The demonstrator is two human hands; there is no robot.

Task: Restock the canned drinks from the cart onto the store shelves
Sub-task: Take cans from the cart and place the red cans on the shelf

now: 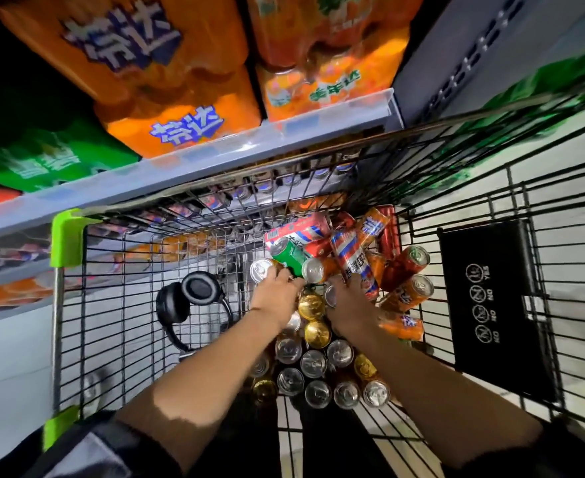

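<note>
From the head view, both hands are seen reaching deep into the cart [484, 215], which is parked tight against the shelves [215, 157] — presumably so that cans can be lifted across with little travel. The left hand [275, 296] is closed over the top of a silver-lidded can [261, 269], its fingers curled round the rim; the can appears to be gripped, though the fingertips are hidden behind the hand. The right hand [348, 300] is wrapped low round a tall red, white and blue can [351, 258], which stands tilted among the loose ones. How firmly it is pinched cannot be told, since the thumb is out of sight.

The stock is still largely in the cart. A jumble of orange cans [406, 293], a green can [289, 255] and red ones lies heaped at the far end, while a block of upright cans [318, 370] (silver and gold lids showing) stands packed close together nearer the person, just below the wrists. The heap is judged to be worked first because its cans lie loose and are easily seized.

Headphones [191, 298] rest on the cart floor to the left, well apart from the cans. Above, orange packs [180, 129] and a green pack [49, 160] are stacked on the upper shelf; a lower shelf with rows of cans is glimpsed through the wire — likely the destination. The task is judged to be far from finished.
</note>
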